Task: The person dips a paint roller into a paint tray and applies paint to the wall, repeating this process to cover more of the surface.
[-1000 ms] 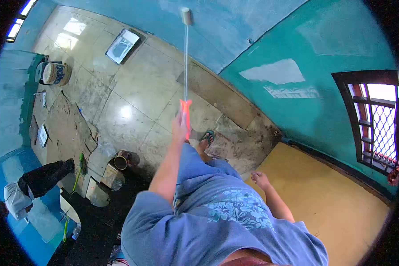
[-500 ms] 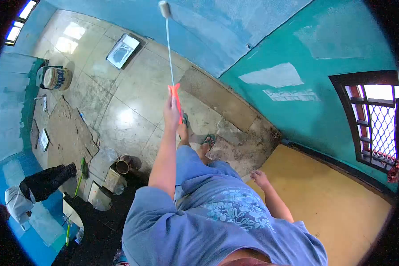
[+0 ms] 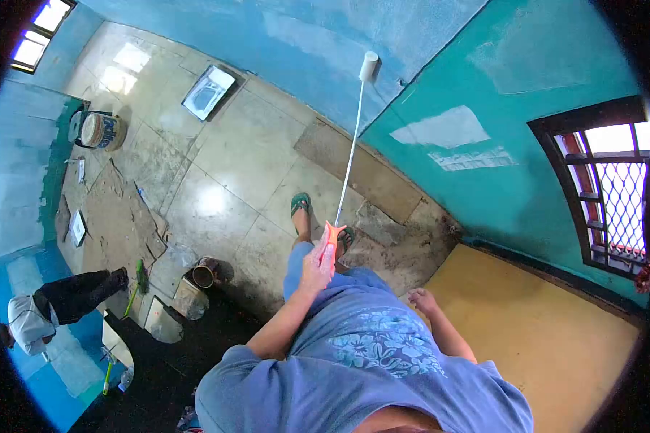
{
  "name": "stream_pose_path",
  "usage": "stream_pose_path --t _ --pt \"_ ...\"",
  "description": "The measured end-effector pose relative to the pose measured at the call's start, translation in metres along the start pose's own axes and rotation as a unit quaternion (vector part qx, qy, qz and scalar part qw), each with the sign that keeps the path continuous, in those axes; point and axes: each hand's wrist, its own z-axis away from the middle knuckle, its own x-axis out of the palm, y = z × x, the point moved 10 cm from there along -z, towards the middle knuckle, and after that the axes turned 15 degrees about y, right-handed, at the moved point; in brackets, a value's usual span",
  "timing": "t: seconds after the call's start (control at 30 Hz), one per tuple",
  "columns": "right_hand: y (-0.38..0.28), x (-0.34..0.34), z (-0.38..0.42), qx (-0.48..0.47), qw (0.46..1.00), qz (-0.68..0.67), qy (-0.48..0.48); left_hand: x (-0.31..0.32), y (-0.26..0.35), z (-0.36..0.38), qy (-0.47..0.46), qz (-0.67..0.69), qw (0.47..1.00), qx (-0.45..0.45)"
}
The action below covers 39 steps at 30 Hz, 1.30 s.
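Note:
My left hand (image 3: 316, 271) is wrapped round the orange handle of a paint roller (image 3: 350, 159). The roller's long thin rod slants up and to the right, and its white sleeve (image 3: 369, 66) is at the blue wall (image 3: 303, 43), close to the corner with the green wall. Whether the sleeve presses on the wall is hard to tell. My right hand (image 3: 422, 301) hangs by my side above the yellow surface, its fingers loosely bent and nothing visible in it.
A paint tray (image 3: 209, 92) lies on the tiled floor by the blue wall. A paint bucket (image 3: 102, 131) and flattened cardboard (image 3: 115, 216) are at the left. Another person (image 3: 32, 322) stands at the lower left near a green broom (image 3: 141, 276). A barred window (image 3: 603, 195) is at the right.
My left hand has drawn back towards my body and shifted right with the paint roller. The roller's sleeve has moved right and down, nearer the corner. My right hand has barely moved.

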Motion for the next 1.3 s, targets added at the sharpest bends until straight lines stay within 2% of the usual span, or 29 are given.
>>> stream_pose_path --t 0.03,0.1,0.2,0.23,0.3,0.4,0.5,0.53,0.6,0.67,0.73,0.8,0.9,1.07,1.13,1.2,1.3 --pt "0.000 0.000 -0.001 -0.004 1.000 -0.024 0.000 0.000 0.005 -0.001 0.002 0.000 1.000 0.002" --pt "-0.007 -0.003 -0.002 -0.012 0.999 -0.049 0.001 -0.009 0.017 -0.020 0.067 0.003 0.998 0.000" --pt "-0.007 -0.012 0.003 0.020 0.997 -0.064 0.045 -0.025 0.019 -0.090 0.107 0.009 0.994 -0.008" --pt "-0.007 -0.012 0.003 0.012 0.996 -0.077 0.043 -0.042 0.057 -0.113 0.191 0.015 0.976 0.101" --pt "-0.005 -0.012 0.004 0.002 0.995 -0.090 0.041 -0.053 0.076 -0.161 0.179 0.065 0.980 0.063" --pt "0.007 -0.010 0.008 0.007 0.997 -0.076 0.030 -0.060 0.115 -0.174 0.184 0.104 0.976 0.056" --pt "0.037 -0.006 -0.010 0.001 0.996 -0.086 0.021 -0.054 0.096 -0.150 0.165 0.078 0.981 0.063" --pt "0.048 -0.001 -0.018 -0.025 0.996 -0.088 -0.008 -0.047 0.092 -0.123 0.154 0.065 0.985 0.033" --pt "0.048 0.008 -0.014 -0.049 0.994 -0.092 -0.038 -0.030 0.081 -0.066 0.112 0.038 0.992 0.042" --pt "0.037 -0.007 0.000 -0.021 0.995 -0.097 0.032 -0.006 0.065 -0.005 0.052 0.057 0.996 -0.053" --pt "0.020 -0.014 0.009 -0.035 0.997 -0.062 0.028 0.005 0.069 0.036 0.002 0.046 0.998 -0.030" --pt "0.014 -0.013 0.009 -0.052 0.998 -0.024 0.024 0.006 0.065 0.052 -0.002 0.045 0.998 -0.032" --pt "0.016 -0.012 -0.002 -0.009 0.999 -0.024 0.025 0.002 0.066 0.049 -0.007 0.042 0.998 -0.036" --pt "0.017 -0.014 -0.020 0.000 0.996 -0.081 0.023 -0.021 0.113 -0.009 0.082 0.005 0.996 0.017" --pt "0.011 -0.016 -0.010 0.000 0.994 -0.105 0.030 -0.041 0.089 -0.074 0.123 0.057 0.990 0.035" --pt "0.016 -0.017 -0.008 0.001 0.991 -0.127 0.039 -0.067 0.116 -0.119 0.164 0.069 0.983 0.037" --pt "0.031 -0.018 -0.007 0.002 0.995 -0.091 0.037 -0.090 0.146 -0.166 0.182 0.068 0.977 0.087"
